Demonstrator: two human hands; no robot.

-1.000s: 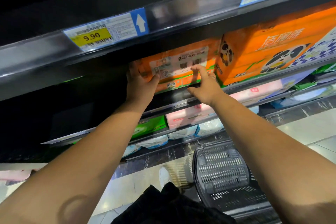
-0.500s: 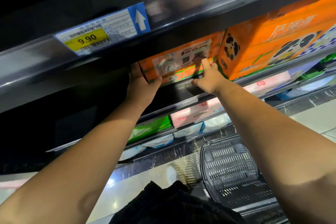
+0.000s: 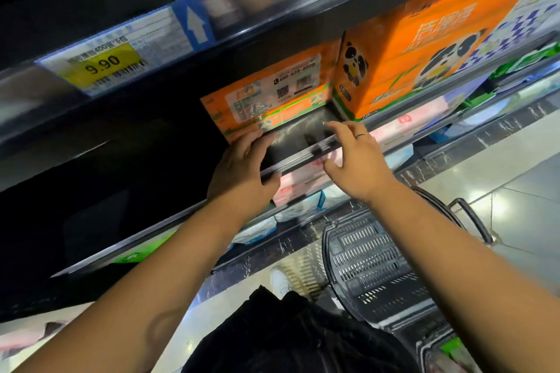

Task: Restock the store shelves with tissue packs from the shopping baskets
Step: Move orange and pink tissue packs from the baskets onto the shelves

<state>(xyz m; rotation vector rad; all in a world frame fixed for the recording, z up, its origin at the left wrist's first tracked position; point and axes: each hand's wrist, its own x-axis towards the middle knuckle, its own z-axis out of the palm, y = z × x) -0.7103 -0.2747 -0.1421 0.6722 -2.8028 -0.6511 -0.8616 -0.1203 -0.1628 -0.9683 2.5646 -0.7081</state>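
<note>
Dark store shelving fills the view, with a shelf edge (image 3: 300, 157) crossing the centre and a 9.90 price tag (image 3: 104, 65) seen at ten o'clock on the rail above. An orange tissue pack (image 3: 272, 97) is set on the shelf at twelve o'clock from the hands, its barcode side outward, touching a larger panda pack (image 3: 424, 48) at its two o'clock. The left hand (image 3: 242, 172) is held open at the shelf edge, its fingertips (image 3: 260, 138) just at the pack's lower corner; whether they touch cannot be told. The right hand (image 3: 357, 160) is spread loosely above the edge, grasping nothing. A black basket (image 3: 372, 266) is seen on the floor at five o'clock, with pink packs (image 3: 400, 127) on the lower shelf.
</note>
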